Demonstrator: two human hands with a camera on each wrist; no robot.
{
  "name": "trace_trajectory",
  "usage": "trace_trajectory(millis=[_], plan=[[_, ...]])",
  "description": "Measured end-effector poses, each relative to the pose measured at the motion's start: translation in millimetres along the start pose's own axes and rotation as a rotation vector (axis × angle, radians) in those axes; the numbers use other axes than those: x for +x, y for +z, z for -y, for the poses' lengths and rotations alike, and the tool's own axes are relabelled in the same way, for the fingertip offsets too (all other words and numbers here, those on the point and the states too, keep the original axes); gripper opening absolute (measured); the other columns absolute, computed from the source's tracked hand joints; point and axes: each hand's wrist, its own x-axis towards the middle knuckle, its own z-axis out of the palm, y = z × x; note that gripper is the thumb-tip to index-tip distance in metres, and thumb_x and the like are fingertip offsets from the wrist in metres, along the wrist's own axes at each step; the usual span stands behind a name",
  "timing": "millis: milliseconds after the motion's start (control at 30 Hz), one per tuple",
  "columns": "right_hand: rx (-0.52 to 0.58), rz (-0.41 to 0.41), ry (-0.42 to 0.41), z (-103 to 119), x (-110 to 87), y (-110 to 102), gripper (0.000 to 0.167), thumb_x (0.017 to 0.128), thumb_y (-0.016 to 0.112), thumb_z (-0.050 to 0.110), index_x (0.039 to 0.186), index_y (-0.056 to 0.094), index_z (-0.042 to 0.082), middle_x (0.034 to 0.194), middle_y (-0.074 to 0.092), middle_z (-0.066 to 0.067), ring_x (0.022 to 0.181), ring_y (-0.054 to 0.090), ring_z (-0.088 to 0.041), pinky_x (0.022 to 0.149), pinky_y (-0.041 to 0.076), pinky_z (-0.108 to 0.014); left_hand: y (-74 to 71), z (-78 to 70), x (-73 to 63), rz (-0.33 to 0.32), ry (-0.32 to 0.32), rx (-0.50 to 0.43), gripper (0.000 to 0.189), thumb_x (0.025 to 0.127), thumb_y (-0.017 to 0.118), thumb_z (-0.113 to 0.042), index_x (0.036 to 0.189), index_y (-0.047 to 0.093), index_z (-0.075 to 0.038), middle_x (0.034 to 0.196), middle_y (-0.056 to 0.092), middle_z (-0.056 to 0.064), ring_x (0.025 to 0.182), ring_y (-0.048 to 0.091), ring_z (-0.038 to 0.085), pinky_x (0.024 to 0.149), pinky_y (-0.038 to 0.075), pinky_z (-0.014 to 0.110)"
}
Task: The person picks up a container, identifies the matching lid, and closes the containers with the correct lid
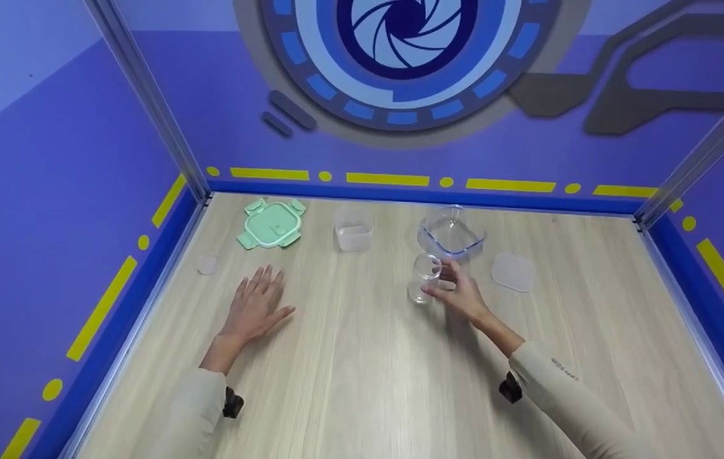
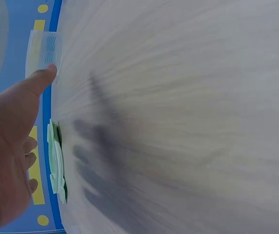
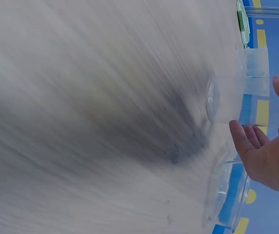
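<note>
My right hand [image 1: 461,296] holds a clear, straight-sided cup [image 1: 421,290] between thumb and fingers, from its right side. The cup is upright; in the right wrist view its round base [image 3: 212,99] is low over the table, with the fingertips along its wall. Just behind it stands a clear pitcher [image 1: 454,237] with a blue-tinted rim. My left hand [image 1: 255,309] is flat with fingers spread, palm toward the tabletop, holding nothing. Ahead of its fingertips lies a green lid [image 1: 273,224] with side clips, also seen edge-on in the left wrist view.
A translucent square container [image 1: 354,237] stands at the back between the green lid and the pitcher. To the right lies a pale rounded-square lid [image 1: 513,272]; a small round clear lid [image 1: 207,264] is at the left edge. Blue panels [image 1: 362,156] wall the wooden table [image 1: 362,382].
</note>
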Motion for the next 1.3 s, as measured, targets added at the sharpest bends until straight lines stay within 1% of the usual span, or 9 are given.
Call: trace_trajectory(millis=[133, 267, 400, 567, 633, 700, 867, 1067, 1300], plan=[[0.021, -0.021, -0.022, -24, 8.7, -1, 0.064, 0.088, 0.076, -0.003, 0.143, 0.043, -0.011, 0.139, 0.055, -0.037, 0.132, 0.054, -0.051, 0.113, 0.042, -0.062, -5.3, 11.9, 11.8, -0.019, -0.029, -0.045, 0.076, 0.097, 0.069, -0.035, 0.158, 0.035, -0.003, 0.163, 0.031, 0.028, 0.15, 0.032, 0.046, 0.12, 0.028, 0.065], [-0.015, -0.039, -0.022, -34, 9.8, -5, 0.074, 0.089, 0.078, 0.003, 0.15, 0.038, -0.007, 0.136, 0.059, -0.035, 0.128, 0.058, -0.051, 0.11, 0.045, -0.061, -11.9, 32.2, 23.3, -0.056, -0.119, -0.102, 0.075, 0.097, 0.068, -0.027, 0.157, 0.034, 0.0, 0.161, 0.032, 0.03, 0.147, 0.033, 0.05, 0.116, 0.03, 0.068], [-0.084, -0.051, -0.033, -40, 6.6, -6, 0.08, 0.088, 0.081, 0.011, 0.154, 0.038, -0.002, 0.131, 0.064, -0.029, 0.124, 0.061, -0.048, 0.108, 0.047, -0.061, -13.4, 59.0, 32.7, -0.14, -0.285, -0.194, 0.072, 0.097, 0.065, -0.021, 0.156, 0.031, 0.003, 0.158, 0.032, 0.031, 0.145, 0.032, 0.051, 0.114, 0.032, 0.068], [-0.078, -0.045, -0.064, -44, 3.4, -4, 0.067, 0.086, 0.082, 0.012, 0.146, 0.054, 0.003, 0.124, 0.069, -0.02, 0.118, 0.065, -0.039, 0.106, 0.049, -0.059, -15.4, 85.0, 38.6, -0.253, -0.536, -0.456, 0.078, 0.097, 0.061, -0.019, 0.16, 0.019, 0.002, 0.16, 0.026, 0.031, 0.149, 0.024, 0.049, 0.12, 0.027, 0.064], [-0.07, -0.042, -0.074, -44, 3.3, -3, 0.063, 0.085, 0.083, 0.011, 0.142, 0.058, 0.004, 0.122, 0.07, -0.018, 0.116, 0.066, -0.037, 0.104, 0.05, -0.06, -17.7, 92.4, 39.8, -0.25, -0.601, -0.526, 0.082, 0.097, 0.059, -0.019, 0.162, 0.013, 0.001, 0.162, 0.021, 0.031, 0.151, 0.019, 0.049, 0.123, 0.023, 0.063], [-0.059, -0.038, -0.08, -41, 3.5, -2, 0.061, 0.085, 0.083, 0.011, 0.14, 0.059, 0.005, 0.122, 0.07, -0.018, 0.114, 0.066, -0.037, 0.103, 0.051, -0.06, -20.4, 98.5, 40.2, -0.216, -0.642, -0.556, 0.085, 0.097, 0.058, -0.02, 0.162, 0.007, 0.001, 0.164, 0.017, 0.032, 0.153, 0.015, 0.05, 0.124, 0.019, 0.062], [-0.046, -0.018, -0.093, -35, 4.9, 2, 0.06, 0.084, 0.083, 0.007, 0.139, 0.059, 0.003, 0.122, 0.069, -0.022, 0.114, 0.065, -0.04, 0.102, 0.05, -0.063, -23.9, 110.0, 38.0, -0.128, -0.715, -0.532, 0.089, 0.097, 0.058, -0.023, 0.161, 0.003, 0.005, 0.162, 0.017, 0.035, 0.151, 0.015, 0.052, 0.125, 0.016, 0.063], [-0.092, 0.025, -0.096, -33, 9.3, 5, 0.061, 0.085, 0.083, 0.013, 0.139, 0.058, 0.004, 0.124, 0.069, -0.02, 0.116, 0.066, -0.038, 0.103, 0.051, -0.059, -20.2, 117.1, 40.4, -0.158, -0.762, -0.422, 0.076, 0.097, 0.059, -0.019, 0.155, 0.021, 0.011, 0.152, 0.032, 0.037, 0.144, 0.026, 0.053, 0.12, 0.021, 0.065], [-0.115, 0.023, -0.091, -34, 18.7, 3, 0.061, 0.085, 0.083, 0.014, 0.138, 0.057, 0.0, 0.121, 0.07, -0.021, 0.114, 0.067, -0.039, 0.103, 0.052, -0.057, -15.8, 117.7, 53.8, -0.16, -0.732, -0.363, 0.068, 0.098, 0.056, -0.016, 0.152, 0.027, 0.014, 0.15, 0.034, 0.039, 0.142, 0.028, 0.054, 0.117, 0.026, 0.066]])
